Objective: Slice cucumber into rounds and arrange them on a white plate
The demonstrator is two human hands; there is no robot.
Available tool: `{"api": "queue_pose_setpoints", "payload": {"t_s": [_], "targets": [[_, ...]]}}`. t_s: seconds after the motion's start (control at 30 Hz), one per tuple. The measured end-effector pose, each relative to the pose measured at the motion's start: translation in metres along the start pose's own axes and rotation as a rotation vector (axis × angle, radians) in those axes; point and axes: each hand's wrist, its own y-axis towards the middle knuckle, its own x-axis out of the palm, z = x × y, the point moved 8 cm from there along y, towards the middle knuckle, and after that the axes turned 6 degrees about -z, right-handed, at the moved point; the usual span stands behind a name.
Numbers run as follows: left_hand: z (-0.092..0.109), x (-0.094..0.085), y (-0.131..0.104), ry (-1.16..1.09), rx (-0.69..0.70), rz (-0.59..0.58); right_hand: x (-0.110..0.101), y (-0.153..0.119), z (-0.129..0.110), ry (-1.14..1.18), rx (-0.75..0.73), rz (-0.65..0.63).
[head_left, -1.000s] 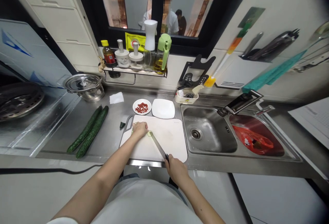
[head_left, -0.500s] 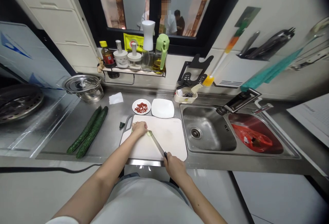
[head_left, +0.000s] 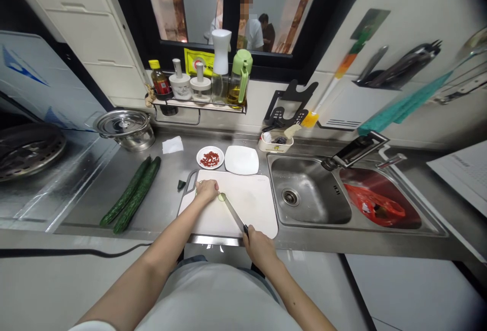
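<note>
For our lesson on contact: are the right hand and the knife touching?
Touching: the head view shows the right hand gripping the knife at its nearer end.

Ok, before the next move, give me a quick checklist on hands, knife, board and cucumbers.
1. Right hand on the handle of the knife: ok.
2. Left hand well clear of the blade: not ok, it is close to the tip.
3. Hold on whatever is under the left hand: cannot tell, mostly hidden.
4. Board flat on the counter: ok.
5. Two whole cucumbers off the board: ok, they lie to its left.
</note>
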Motion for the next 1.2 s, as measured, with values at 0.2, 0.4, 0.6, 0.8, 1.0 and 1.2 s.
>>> {"api": "queue_pose_setpoints", "payload": {"t_s": [0.2,0.4,0.6,0.8,1.0,1.2], "targets": [[0.002,-0.003,-0.003,0.0,0.01,0.016,-0.003,0.001,-0.002,-0.02,0.003,0.005],[0.001,-0.003,-0.003,0.004,0.011,0.019,-0.002,-0.004,-0.001,-0.016,-0.005,-0.023],[0.0,-0.002,-0.002,0.003,0.012,0.029,0.003,-0.012,0.007,-0.001,0.0,-0.047],[0.0,-0.002,-0.002,-0.011,0.01,0.013,0.005,-0.017,0.013,0.019,0.015,-0.086],[0.001,-0.003,-0.004,-0.015,0.007,0.018,0.014,-0.017,0.021,0.051,-0.003,-0.07],[0.0,-0.002,-0.002,-0.013,0.011,0.014,0.012,-0.014,0.015,0.053,0.014,-0.076]]}}
